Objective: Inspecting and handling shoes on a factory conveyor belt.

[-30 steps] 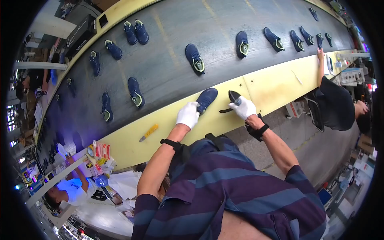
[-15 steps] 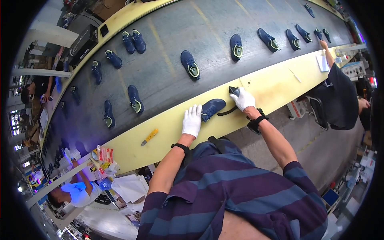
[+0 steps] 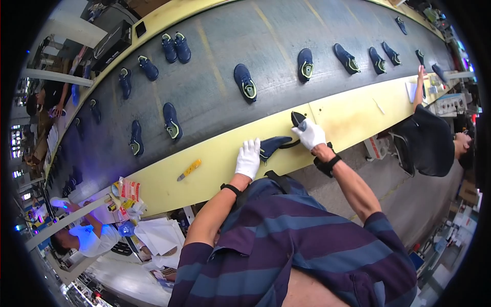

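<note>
My left hand (image 3: 248, 158), in a white glove, presses flat on the toe end of a dark blue shoe (image 3: 273, 145) that lies on the yellow ledge (image 3: 220, 163) beside the conveyor. My right hand (image 3: 310, 134), also gloved in white, grips a black handheld tool (image 3: 297, 119) just past the shoe's heel end. A dark cord runs from the tool along the shoe. Both forearms wear black wrist straps.
A dark conveyor belt (image 3: 215, 77) carries several blue shoes with green soles, such as one (image 3: 245, 81) straight ahead. A yellow-handled knife (image 3: 189, 169) lies on the ledge to my left. Another person (image 3: 429, 138) works at right; one in a pale shirt (image 3: 87, 238) sits lower left.
The shoe has come off the belt edge onto the yellow ledge, lying flatter. My left hand slid from its heel side onto its toe; my right hand shifted with the tool.
</note>
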Available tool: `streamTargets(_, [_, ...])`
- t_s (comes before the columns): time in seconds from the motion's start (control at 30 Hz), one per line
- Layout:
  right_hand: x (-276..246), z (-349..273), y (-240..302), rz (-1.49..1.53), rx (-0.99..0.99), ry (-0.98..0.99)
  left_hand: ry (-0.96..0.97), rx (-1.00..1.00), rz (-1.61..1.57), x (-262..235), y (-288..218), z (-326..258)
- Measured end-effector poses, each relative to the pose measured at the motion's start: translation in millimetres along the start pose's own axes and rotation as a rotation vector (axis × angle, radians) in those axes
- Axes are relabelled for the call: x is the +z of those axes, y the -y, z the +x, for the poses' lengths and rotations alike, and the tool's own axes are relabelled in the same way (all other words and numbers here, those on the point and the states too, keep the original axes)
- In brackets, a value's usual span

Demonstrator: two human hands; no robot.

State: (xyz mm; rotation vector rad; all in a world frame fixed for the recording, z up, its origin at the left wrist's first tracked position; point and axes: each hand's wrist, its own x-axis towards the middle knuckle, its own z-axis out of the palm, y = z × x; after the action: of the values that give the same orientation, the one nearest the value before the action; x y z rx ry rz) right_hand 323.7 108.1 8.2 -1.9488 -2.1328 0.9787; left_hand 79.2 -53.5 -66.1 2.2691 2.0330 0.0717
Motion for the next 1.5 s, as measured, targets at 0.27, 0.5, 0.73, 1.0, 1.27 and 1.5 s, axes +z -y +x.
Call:
streamTargets(0.27, [32,-63,95,-0.038,-0.244,0.134,0.035,-0.177,-0.191,-9,-7,10])
streamTargets(0.5, [35,-47,70,-0.071,-0.061,0.11,0.135,-0.281,-0.083,-1,-11,18])
streamTargets(0.73, [17,38,-37,-0.03,0.129,-0.131,0.426,-0.372,-0.413,-61,-6,37])
streamTargets(1.0, [23,68,-51,-0.161,0.099,-0.202,0.473,-0.872,-1.815,-108,119,-22])
streamTargets(1.27, [15,61,-54,-0.164,0.118,-0.323,-0.197,-1.208,-1.572,-121,366,-68])
streamTargets(1.5, [33,90,-39,-0.09,0.138,-0.179,-0.031,-1.228,-1.077,-26,508,-120])
